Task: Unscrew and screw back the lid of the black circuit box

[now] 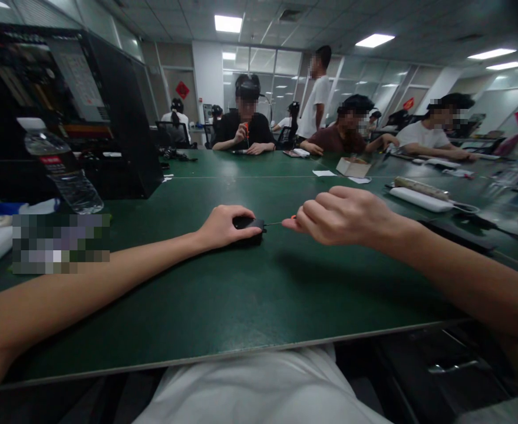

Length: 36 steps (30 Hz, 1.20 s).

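A small black box-like object [250, 234] rests on the green table, and my left hand [225, 227] is closed on it from the left. My right hand [336, 217] is a fist around the orange handle [293, 218] of a screwdriver, most of which the fingers hide. The thin metal shaft [274, 223] points left and its tip reaches the right end of the black object.
On the green table [223, 306], a plastic bottle [64, 168] and an open black computer case [112, 112] stand at the left. A white device [420, 199] and a small box [353, 167] lie right. Several people sit across; one [246, 126] holds an orange-handled tool.
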Available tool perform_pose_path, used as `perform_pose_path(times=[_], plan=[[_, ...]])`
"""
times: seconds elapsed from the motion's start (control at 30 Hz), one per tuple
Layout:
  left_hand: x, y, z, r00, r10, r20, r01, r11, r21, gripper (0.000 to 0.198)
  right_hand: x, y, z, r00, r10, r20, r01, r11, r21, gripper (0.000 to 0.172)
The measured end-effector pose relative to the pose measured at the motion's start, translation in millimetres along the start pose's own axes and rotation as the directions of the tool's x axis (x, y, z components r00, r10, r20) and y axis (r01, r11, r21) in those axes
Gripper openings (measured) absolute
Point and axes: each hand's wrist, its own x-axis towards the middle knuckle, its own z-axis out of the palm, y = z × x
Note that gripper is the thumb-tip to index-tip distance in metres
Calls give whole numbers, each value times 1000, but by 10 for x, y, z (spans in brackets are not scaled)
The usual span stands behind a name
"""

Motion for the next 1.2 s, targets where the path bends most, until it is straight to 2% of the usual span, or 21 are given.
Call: perform_pose_path(times=[0.17, 0.23, 0.3, 0.37, 0.43, 0.47, 0.53, 0.6, 0.63, 0.67, 0.77, 0.83, 0.9, 1.03, 1.2], plan=[[-4, 11, 9, 1000, -1, 2, 1, 1000, 3, 38, 321, 316, 94, 973, -24, 229, -19, 982, 186, 59], [-4, 18, 10, 1000, -10, 0, 10, 1000, 5, 38, 441, 422, 178, 949, 20, 314, -89, 975, 205, 60], [-4, 24, 7, 1000, -17, -1, 17, 1000, 10, 39, 499, 496, 295, 910, 117, 399, -207, 960, 190, 58], [-3, 25, 2, 1000, -17, 3, 17, 1000, 13, 40, 474, 530, 442, 838, 238, 491, -359, 919, 167, 56], [-3, 22, -4, 1000, -15, 6, 15, 1000, 16, 40, 375, 518, 609, 735, 291, 612, -495, 848, 191, 57], [-4, 20, -7, 1000, -14, 9, 14, 1000, 17, 40, 309, 495, 694, 683, 265, 681, -549, 801, 239, 58], [-4, 16, -10, 1000, -16, 11, 16, 1000, 18, 40, 171, 427, 848, 599, 124, 791, -637, 673, 376, 61], [-4, 15, -12, 1000, -19, 13, 18, 1000, 19, 40, 62, 356, 950, 573, 25, 819, -687, 559, 464, 64], [-4, 15, -13, 1000, -18, 14, 17, 1000, 21, 40, 28, 331, 968, 586, 42, 809, -689, 551, 470, 66], [-5, 15, -13, 1000, -15, 14, 15, 1000, 24, 40, 10, 316, 958, 613, 101, 783, -673, 585, 452, 66], [-8, 7, -15, 1000, 1, 13, -1, 999, 33, 41, 46, 325, 765, 758, 266, 595, -522, 795, 309, 64], [-9, -6, -14, 1000, 15, 11, -15, 999, 37, 43, 123, 348, 549, 850, 248, 465, -385, 894, 228, 64], [-9, -21, -10, 1000, 26, 8, -26, 999, 39, 44, 213, 352, 338, 905, 183, 383, -269, 945, 185, 65], [-5, -29, -1, 999, 38, 2, -38, 998, 43, 43, 340, 314, 127, 945, 91, 313, -143, 979, 145, 61], [-7, -2, -7, 999, 37, 0, -37, 999, 32, 38, 327, 346, 214, 961, 63, 268, -120, 972, 202, 60]])
